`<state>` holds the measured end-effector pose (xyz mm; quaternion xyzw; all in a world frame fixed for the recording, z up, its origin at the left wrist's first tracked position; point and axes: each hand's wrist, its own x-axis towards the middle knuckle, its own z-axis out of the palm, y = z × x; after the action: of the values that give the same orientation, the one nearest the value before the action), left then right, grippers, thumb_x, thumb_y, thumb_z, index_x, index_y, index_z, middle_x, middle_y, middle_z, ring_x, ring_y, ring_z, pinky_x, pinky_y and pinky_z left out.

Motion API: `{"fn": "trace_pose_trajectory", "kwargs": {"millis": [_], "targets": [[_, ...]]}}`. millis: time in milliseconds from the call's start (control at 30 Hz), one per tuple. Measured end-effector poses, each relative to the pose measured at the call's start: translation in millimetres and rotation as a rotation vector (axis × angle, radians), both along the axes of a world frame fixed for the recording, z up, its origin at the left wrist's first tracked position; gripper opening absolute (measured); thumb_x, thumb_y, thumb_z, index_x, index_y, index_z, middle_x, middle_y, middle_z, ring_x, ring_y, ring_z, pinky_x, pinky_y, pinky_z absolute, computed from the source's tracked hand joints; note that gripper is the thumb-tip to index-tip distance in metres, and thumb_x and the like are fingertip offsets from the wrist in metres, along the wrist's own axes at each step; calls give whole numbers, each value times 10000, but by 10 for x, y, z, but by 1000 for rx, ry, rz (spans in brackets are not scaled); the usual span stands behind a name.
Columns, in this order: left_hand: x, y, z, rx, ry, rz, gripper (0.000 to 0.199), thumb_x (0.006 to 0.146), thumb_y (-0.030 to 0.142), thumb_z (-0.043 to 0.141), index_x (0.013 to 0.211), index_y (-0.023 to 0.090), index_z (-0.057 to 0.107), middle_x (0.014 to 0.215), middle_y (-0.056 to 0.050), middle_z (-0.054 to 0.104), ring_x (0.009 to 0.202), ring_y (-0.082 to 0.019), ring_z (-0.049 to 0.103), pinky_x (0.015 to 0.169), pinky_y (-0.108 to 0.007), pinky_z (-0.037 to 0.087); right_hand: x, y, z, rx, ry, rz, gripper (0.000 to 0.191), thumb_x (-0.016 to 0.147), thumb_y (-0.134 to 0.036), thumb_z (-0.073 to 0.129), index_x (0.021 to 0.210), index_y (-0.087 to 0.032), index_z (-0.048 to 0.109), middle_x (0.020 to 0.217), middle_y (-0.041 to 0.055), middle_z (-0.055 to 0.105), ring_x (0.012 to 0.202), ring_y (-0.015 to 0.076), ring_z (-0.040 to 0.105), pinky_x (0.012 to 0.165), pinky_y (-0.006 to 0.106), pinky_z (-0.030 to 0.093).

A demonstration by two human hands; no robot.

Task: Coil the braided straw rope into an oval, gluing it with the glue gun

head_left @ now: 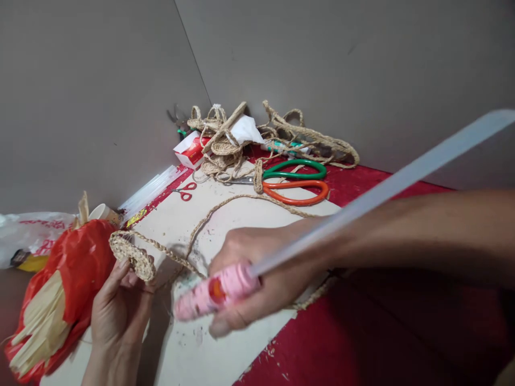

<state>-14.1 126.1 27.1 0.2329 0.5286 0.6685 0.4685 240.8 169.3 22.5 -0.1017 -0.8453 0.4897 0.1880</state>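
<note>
At the lower left, my left hand (pixel 120 305) grips a small coiled piece of braided straw (pixel 132 257) between thumb and fingers. A straw braid (pixel 213 212) trails from the coil across the board and curves toward the right. My right hand (pixel 257 284) is wrapped round a pink glue gun (pixel 217 292), slightly blurred. A long translucent glue stick (pixel 382 193) sticks out of its back end and slants up to the right, over my forearm. The gun's front end points left, apart from the coil. My right fingers are partly hidden behind the gun.
A pale board (pixel 189 348) lies on a red cloth (pixel 314 343). Large scissors with green and orange handles (pixel 295 185), small red scissors (pixel 185 191) and heaped straw braid (pixel 225 139) lie at the back. Glue sticks (pixel 151 193), a paper cup (pixel 104 213) and a red bag (pixel 76 273) are left.
</note>
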Motion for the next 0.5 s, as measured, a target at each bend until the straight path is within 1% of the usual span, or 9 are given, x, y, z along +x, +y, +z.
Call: {"fn": "trace_pose_trajectory", "kwargs": {"millis": [67,100,167,233,300,367,433,467,500], "targets": [[-51,12,22,28,14,25,128,666,95,737,736,149,644,642,31,604,515,-69,523,553,-186,532,-36,-54,-20,148,-176,106,273,834,-418,648,697,-194,573,605,-43,574,500,73,462,506,193,361],[-70,15,28,49,20,33,147,654,91,745,709,157,626,607,55,563,479,-50,474,518,-160,503,-59,-83,-33,254,-251,136,248,815,-398,655,707,-191,574,629,-28,596,511,88,455,500,219,344],[-84,15,34,94,34,36,183,630,89,757,685,168,601,578,82,494,452,-35,408,470,-131,452,-106,-140,-60,452,-310,154,193,765,-355,680,809,-177,617,744,11,668,576,120,489,514,260,318],[-68,4,37,121,58,22,206,617,93,767,676,170,586,590,84,472,473,-40,402,456,-127,430,-138,-185,-78,567,-330,167,296,755,-362,694,953,-150,639,869,57,700,669,151,548,536,283,319],[-34,-18,41,129,88,-3,232,617,96,778,653,168,560,586,85,439,480,-44,381,449,-129,420,-145,-214,-69,604,-365,194,399,779,-408,690,1055,-125,638,933,88,699,745,178,588,559,295,340],[2,-49,49,131,121,-26,255,629,103,789,640,168,543,583,87,407,480,-46,352,431,-127,394,-129,-222,-26,607,-403,253,456,798,-441,685,1111,-113,636,962,104,693,796,196,606,585,301,362],[35,-86,63,138,161,-43,242,654,133,797,652,169,558,596,81,416,495,-51,356,447,-131,401,-102,-202,43,576,-413,297,447,800,-434,696,1113,-117,651,960,102,694,819,201,610,602,300,374],[52,-107,71,139,187,-50,227,663,153,801,660,170,575,604,76,436,506,-55,369,467,-137,418,-91,-179,79,541,-388,286,418,807,-416,698,1100,-120,662,960,98,695,833,197,611,614,294,382],[72,-130,80,135,214,-58,210,668,170,804,667,171,595,609,69,460,521,-61,391,494,-144,441,-85,-149,111,490,-332,235,370,825,-385,691,1080,-119,673,960,91,697,844,185,609,633,284,394]]}}
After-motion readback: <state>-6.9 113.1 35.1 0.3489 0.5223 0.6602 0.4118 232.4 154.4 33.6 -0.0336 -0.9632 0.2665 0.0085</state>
